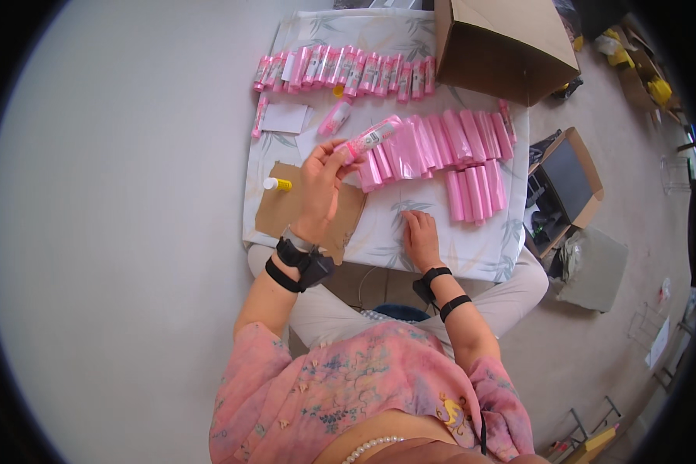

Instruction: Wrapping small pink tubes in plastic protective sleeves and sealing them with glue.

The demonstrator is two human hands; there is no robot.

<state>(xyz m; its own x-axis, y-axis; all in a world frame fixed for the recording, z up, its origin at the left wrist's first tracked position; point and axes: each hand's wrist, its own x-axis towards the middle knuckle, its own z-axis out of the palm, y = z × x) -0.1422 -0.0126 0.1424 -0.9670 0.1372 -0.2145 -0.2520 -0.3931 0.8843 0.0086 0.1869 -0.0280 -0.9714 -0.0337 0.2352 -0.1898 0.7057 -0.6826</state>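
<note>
Over the middle of the table, my left hand grips one end of a pink plastic-bag roll wrapped with a printed paper label. The roll slants up to the right, its far end in front of unlabelled pink rolls. My right hand rests on the patterned tablecloth near the front edge, fingers extended and holding nothing. Left of my left wrist, a glue stick, white and yellow, lies on a flat piece of brown cardboard. Another labelled roll lies just beyond my left hand.
A row of labelled pink rolls lines the far side, near a small yellow cap. White paper slips lie at the left. A large cardboard box occupies the back right corner. An opened box stands right of the table.
</note>
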